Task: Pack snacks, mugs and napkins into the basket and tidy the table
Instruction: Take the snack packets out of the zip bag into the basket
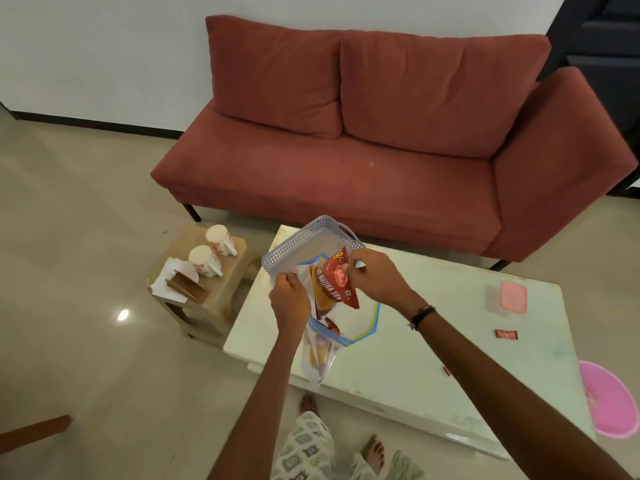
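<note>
A clear zip bag (322,355) with a blue rim hangs over the near left corner of the white table (398,362), with snack packs inside. My left hand (289,299) grips the bag's left rim. My right hand (375,277) pinches the top of a red snack packet (334,284) held above the bag's mouth. Behind both stands a pale lilac perforated basket (294,244) on the table's far left corner. Two white mugs (206,259) (221,240) with red flower prints lie beside a stack of white napkins (169,280) on a small brown stool (211,299) left of the table.
A pink lidded box (514,296), a small red wrapped sweet (506,335) and another red scrap (447,371) lie on the table's right half. A pink round mat (609,398) overhangs the right edge. A red sofa (381,150) stands behind. My bare feet (372,452) are below the table edge.
</note>
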A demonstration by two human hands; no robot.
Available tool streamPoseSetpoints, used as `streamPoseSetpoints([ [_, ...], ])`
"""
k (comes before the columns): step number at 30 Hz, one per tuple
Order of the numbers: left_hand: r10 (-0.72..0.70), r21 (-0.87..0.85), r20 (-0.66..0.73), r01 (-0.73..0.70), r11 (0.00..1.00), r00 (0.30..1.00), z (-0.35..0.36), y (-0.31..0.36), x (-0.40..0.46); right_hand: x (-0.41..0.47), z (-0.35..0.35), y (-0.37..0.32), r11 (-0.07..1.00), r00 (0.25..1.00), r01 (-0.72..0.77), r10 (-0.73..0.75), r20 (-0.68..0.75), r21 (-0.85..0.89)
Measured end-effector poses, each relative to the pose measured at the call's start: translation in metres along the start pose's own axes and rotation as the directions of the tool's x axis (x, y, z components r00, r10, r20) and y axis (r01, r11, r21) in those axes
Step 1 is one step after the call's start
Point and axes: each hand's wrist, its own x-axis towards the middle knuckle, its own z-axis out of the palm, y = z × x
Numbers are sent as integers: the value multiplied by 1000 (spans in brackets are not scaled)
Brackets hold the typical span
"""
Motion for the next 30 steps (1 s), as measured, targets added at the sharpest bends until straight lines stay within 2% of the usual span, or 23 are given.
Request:
streamPoseSetpoints([
  [5, -147, -118, -25, 143, 983, 989, -3, 12, 53, 46, -6, -11, 995, 1000, -29, 29, 2, 93],
  [9, -277, -211, -30, 265, 941, 960, -5, 25, 106, 88, -10, -24, 984, 995, -43, 58, -84, 175],
  [15, -242, -220, -109, 214, 952, 964, 0, 29, 169, 167, -40, -24, 991, 943, -7, 52, -328, 134],
  [17, -240, -227, -125, 207, 952, 963, 4, 25, 181, 194, -48, -15, 993, 927, -13, 57, -371, 121],
  [22, -254, -285, -150, 204, 937, 956, 26, 7, 201, 259, -27, 34, 995, 949, -98, 105, -299, 37],
  [30, -198, -273, -133, 156, 949, 971, 83, -49, 246, 345, 103, 163, 943, 953, -296, 281, -114, -151],
])
